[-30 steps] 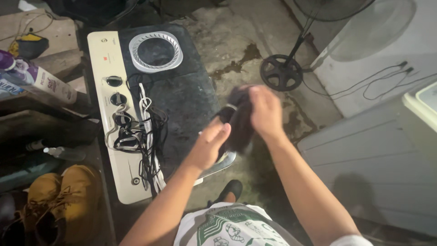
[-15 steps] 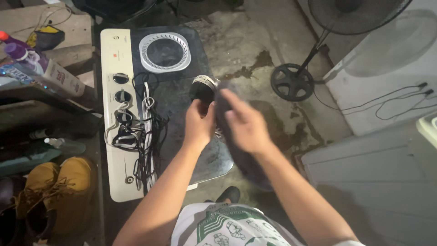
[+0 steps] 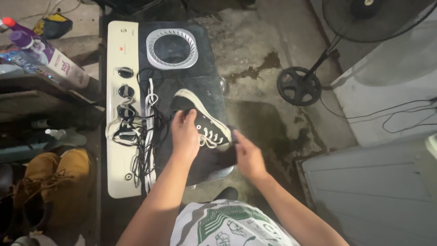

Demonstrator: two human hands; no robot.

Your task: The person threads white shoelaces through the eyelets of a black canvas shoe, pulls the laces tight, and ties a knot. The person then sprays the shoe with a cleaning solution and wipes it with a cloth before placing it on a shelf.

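Note:
A black high-top sneaker (image 3: 207, 122) with a white sole and white eyelets lies on its side on the dark lid of a washing machine (image 3: 195, 86). My left hand (image 3: 184, 134) grips the sneaker around its ankle part. At the shoe's open top my right hand (image 3: 246, 155) pinches the edge, near the lid's front right corner. A tangle of black and white shoelaces (image 3: 145, 123) lies just left of my left hand, spread over the lid and the white control panel (image 3: 119, 109).
A round white-rimmed opening (image 3: 172, 48) sits at the far end of the lid. Tan boots (image 3: 54, 182) stand on the floor at left. Purple bottles (image 3: 43, 52) rest on a shelf at upper left. A standing fan (image 3: 309, 77) and cables lie on the wet concrete at right.
The sneaker was held up in the air between both hands; now it is down on the washer lid, with my left hand on its ankle and right hand at its opening.

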